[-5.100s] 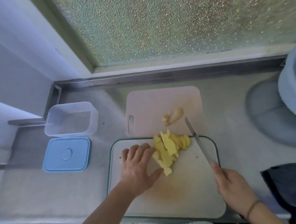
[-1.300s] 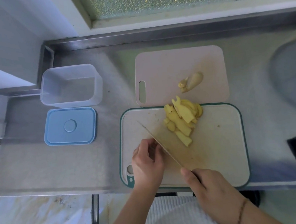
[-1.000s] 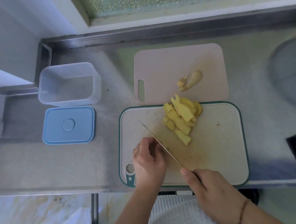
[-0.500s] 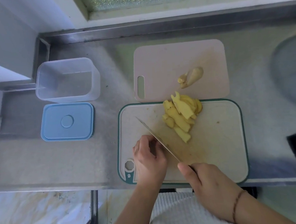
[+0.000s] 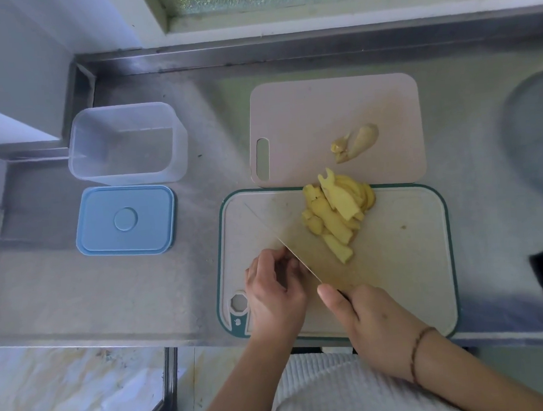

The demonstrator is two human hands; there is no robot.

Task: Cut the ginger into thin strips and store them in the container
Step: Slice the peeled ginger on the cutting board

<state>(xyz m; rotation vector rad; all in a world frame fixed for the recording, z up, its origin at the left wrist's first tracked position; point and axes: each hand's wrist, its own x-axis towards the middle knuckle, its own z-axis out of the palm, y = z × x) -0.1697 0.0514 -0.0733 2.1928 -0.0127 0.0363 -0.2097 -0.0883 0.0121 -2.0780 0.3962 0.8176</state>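
— Holding anything, the right hand (image 5: 371,321)?
— Yes, its grip is closed around the handle of a broad-bladed kitchen knife (image 5: 284,236), whose blade runs diagonally up and left across the beige green-rimmed plastic cutting board (image 5: 410,260).
— And the left hand (image 5: 274,292)?
— Fingers curled down on the board right against the blade's left side. Whatever sits under them is hidden, so I cannot tell whether that grip has hold of a piece.
— Where is the ginger?
— A pile of peeled yellow ginger slices (image 5: 335,212) lies on the far middle of the green-rimmed board, just right of the blade, its far tip reaching over the edge of a second, pale pink plastic cutting board (image 5: 306,114). On the pink board rest some beige ginger scraps (image 5: 357,141).
— The container?
— The clear rectangular plastic container (image 5: 126,144) stands open on the steel surface (image 5: 78,296), well to the left of the boards, with its blue rectangular lid (image 5: 125,220) lying flat just in front of it.
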